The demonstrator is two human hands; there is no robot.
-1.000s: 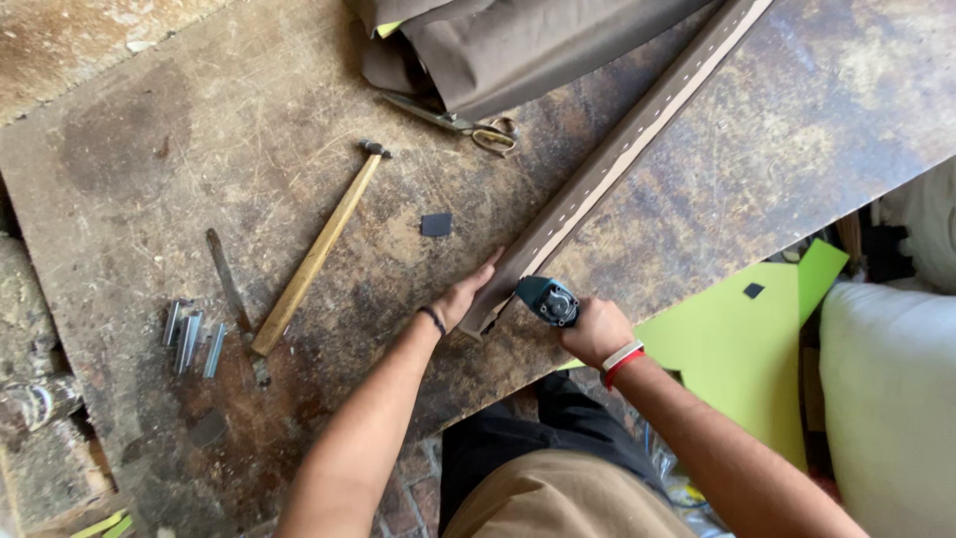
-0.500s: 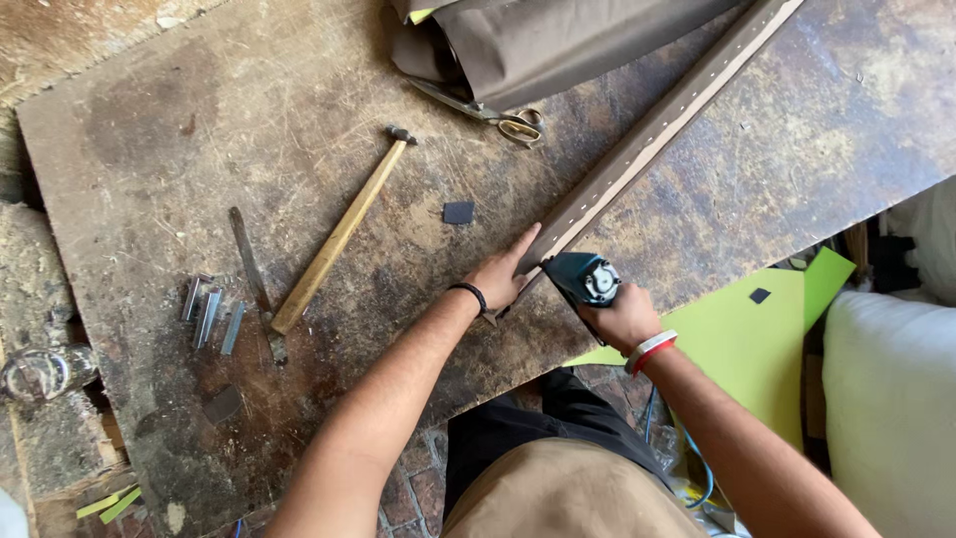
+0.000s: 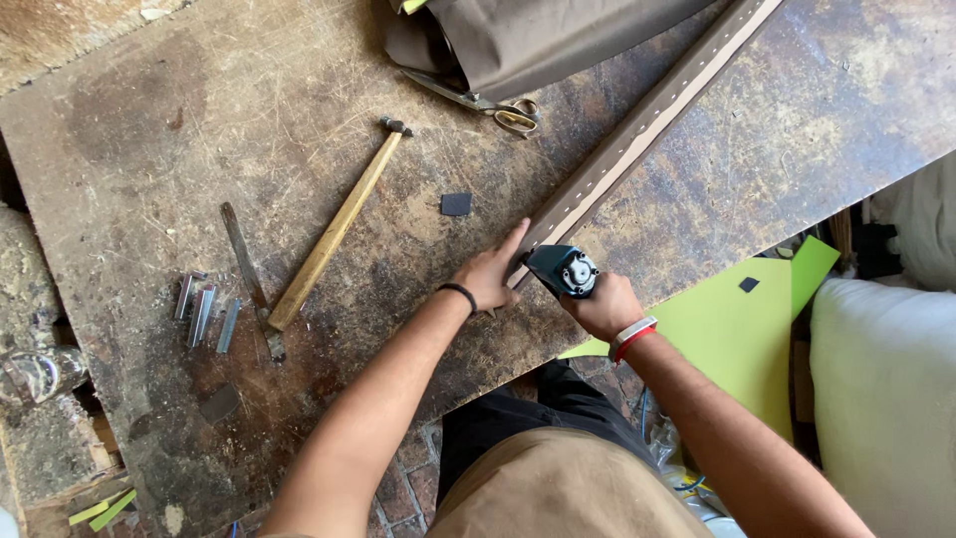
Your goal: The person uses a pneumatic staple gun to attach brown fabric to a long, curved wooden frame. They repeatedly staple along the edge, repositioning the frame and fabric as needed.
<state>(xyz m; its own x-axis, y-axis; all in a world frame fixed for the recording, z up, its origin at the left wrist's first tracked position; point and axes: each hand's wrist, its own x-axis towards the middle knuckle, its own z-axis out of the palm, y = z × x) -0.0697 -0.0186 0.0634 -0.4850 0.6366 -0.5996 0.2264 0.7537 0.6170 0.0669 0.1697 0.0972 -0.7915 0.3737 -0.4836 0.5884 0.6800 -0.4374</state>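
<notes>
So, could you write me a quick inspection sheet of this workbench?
Surface: worn, stained bench.
Job's things: long brown strip with a row of staples; dark stapler at its near end.
Clutter: hammer, scissors, brown fabric, staple sticks, metal blade, dark scraps.
Hands: left hand presses the strip; right hand holds the stapler.
Cables: blue cable below the bench.
Surroundings: green sheet, white cushion.

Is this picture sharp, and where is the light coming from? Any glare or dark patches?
Head view: sharp across the bench, hammer and strip crisp. Soft daylight, brightest at the right where the white cushion washes out. Only short, faint shadows under the left hand and right hand; floor gap at left is dark.
</notes>
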